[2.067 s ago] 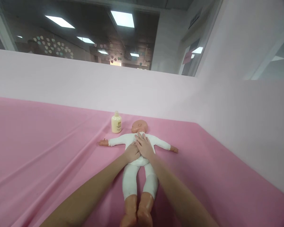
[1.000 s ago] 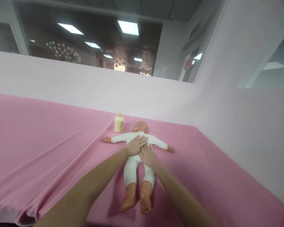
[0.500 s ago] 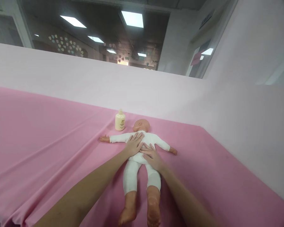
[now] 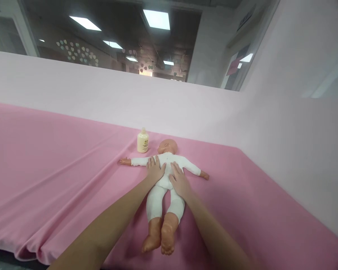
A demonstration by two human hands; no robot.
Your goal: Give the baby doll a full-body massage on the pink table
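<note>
A baby doll (image 4: 165,181) in a white cloth suit lies face down, arms spread, its head away from me and turned to the left. On the left side of its back rests my left hand (image 4: 155,169), open with the fingers pointing toward the head. My right hand (image 4: 179,180) lies open along the right side of the lower back, thumb toward the middle. A strip of white cloth shows between the two hands. Just left of the doll's head stands a cream-coloured bottle (image 4: 142,142) with dark print and a pale top.
A wrinkled pink sheet (image 4: 73,150) covers the surface under the doll, and its front edge drapes at lower left. Behind rises a white wall (image 4: 115,93) with a window (image 4: 124,37) above. Another pale wall (image 4: 293,150) closes off the right side.
My hands have moved apart from the middle of the doll's back to its two sides. The doll's right-hand leg has shifted left, closer to the other foot.
</note>
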